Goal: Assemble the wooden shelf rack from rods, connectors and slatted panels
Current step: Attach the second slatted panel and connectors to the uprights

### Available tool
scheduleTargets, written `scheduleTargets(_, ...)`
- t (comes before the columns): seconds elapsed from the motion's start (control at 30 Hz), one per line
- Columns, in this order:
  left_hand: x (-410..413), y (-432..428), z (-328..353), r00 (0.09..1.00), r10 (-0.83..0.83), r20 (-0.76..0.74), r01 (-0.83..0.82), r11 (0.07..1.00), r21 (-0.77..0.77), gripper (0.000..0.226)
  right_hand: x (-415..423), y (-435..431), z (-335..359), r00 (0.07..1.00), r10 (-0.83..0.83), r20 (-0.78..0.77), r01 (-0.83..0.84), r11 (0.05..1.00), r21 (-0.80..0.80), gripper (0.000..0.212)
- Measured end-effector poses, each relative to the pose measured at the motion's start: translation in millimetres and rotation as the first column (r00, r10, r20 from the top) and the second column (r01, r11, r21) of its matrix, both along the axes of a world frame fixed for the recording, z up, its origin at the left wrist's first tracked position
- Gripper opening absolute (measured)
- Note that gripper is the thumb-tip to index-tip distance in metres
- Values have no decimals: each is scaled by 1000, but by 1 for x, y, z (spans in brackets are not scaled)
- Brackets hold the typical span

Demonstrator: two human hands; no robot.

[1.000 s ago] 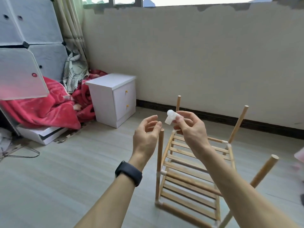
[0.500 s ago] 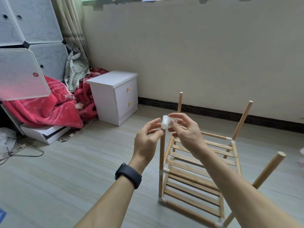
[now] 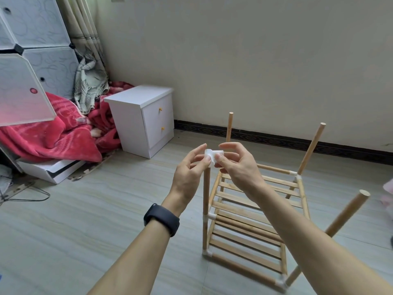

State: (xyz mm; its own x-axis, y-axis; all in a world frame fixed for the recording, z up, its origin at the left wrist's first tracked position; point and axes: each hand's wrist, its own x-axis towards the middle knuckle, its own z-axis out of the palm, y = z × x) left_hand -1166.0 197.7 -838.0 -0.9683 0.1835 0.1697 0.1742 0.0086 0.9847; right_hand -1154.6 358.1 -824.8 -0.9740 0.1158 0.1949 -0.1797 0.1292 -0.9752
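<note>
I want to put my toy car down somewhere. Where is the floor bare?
The floor is bare left of the rack, between it and the black cable, and in front of the white nightstand. It is crowded by the red blanket and around the rack's upright rods.

From my remote station I see: bare left hand (image 3: pixel 189 173) and right hand (image 3: pixel 238 167), bare forearms; black matte wristband (image 3: pixel 161 219) round the left wrist.

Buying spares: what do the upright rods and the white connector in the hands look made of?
Upright rods: probably bare light wood, pale tan and matte, with flat cut ends. White connector: likely moulded plastic, smooth, opaque, uniformly white.
</note>
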Motion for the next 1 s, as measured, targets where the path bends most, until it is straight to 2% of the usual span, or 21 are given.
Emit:
scheduleTargets(0.1,-1,3,-1,999,18,-29,-19,999,-44,37,-1,2,0,997,-57,60,64,990,-124,31)
scheduleTargets(0.17,0,4,-1,997,49,-66,-53,997,-64,45,-1,3,-1,995,-37,96,57,976,-211,27)
scheduleTargets(0.27,0,7,-2,997,49,-63,-52,998,-48,55,-3,0,-2,992,23,122,4,976,-219,18)
scheduleTargets(0.37,-2,14,0,986,128,-109,-138,986,-90,54,-1,-2,-5,991,16,131,15,973,-231,20)
scheduleTargets(0.43,-4,18,0,969,201,-141,-216,971,-101,47,3,0,-9,996,-23,91,39,985,-167,18)
scheduleTargets(0.53,-9,17,-2,965,238,-112,-242,970,-26,30,10,2,-13,999,-40,19,42,997,-67,20)
scheduleTargets(0.7,-13,7,-3,991,111,71,-118,988,101,18,12,0,-12,997,-76,-22,76,997,-17,21)
scheduleTargets(0.77,-14,4,0,992,50,116,-65,989,136,18,12,-3,-13,996,-81,-37,81,997,-8,19)
scheduleTargets(0.9,-11,7,0,991,69,114,-91,974,207,20,13,-10,-11,991,-107,-77,112,992,66,17)
scheduleTargets(1.0,-7,10,-4,990,24,139,-59,966,253,25,13,-9,-11,987,-133,-85,140,987,81,20)
